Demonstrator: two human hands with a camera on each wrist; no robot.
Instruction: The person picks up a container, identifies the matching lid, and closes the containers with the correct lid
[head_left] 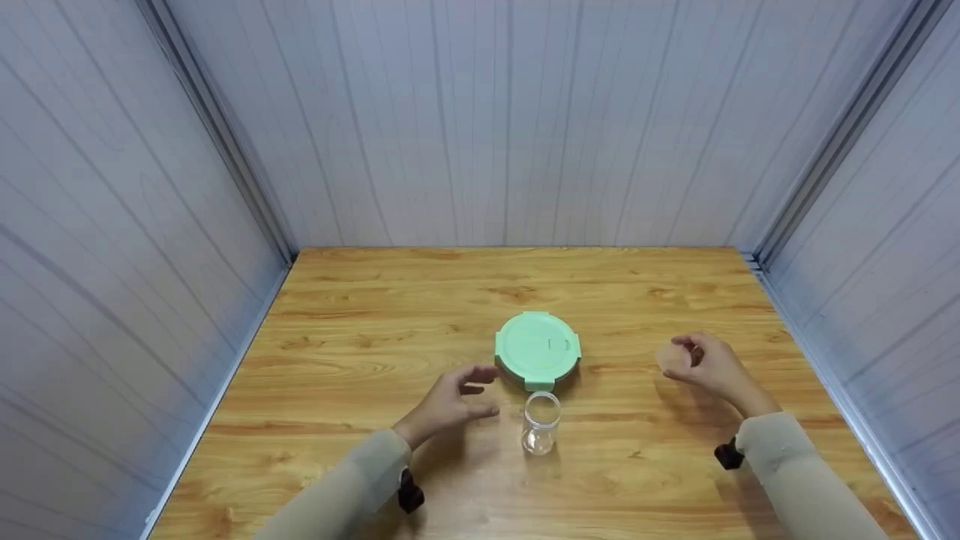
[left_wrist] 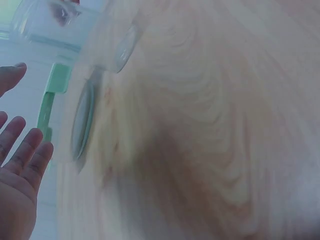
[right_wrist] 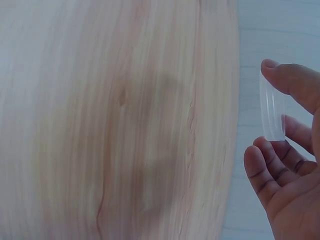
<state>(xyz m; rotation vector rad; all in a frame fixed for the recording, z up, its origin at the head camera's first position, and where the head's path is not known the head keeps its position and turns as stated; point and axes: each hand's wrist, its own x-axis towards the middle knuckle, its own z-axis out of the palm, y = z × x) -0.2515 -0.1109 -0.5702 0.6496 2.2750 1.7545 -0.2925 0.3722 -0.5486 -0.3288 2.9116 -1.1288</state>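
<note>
My right hand (head_left: 709, 367) pinches a round, translucent plastic lid (right_wrist: 272, 110) between thumb and fingertips, over the right side of the table. A clear jar (head_left: 540, 424) stands upright with its mouth uncovered, in front of a round container with a mint-green lid (head_left: 537, 346). Beside the jar, on its left, my left hand (head_left: 450, 401) is held with fingers spread and nothing in its grasp. In the left wrist view the thumb and fingers (left_wrist: 31, 150) of that hand point toward the jar (left_wrist: 60, 30) and the green-lidded container (left_wrist: 82, 122).
The wooden table (head_left: 360, 322) is bounded by white panel walls (head_left: 465, 120) at the back and both sides. Metal strips run along the left and right table edges. A small black device (head_left: 410, 491) is strapped at each wrist.
</note>
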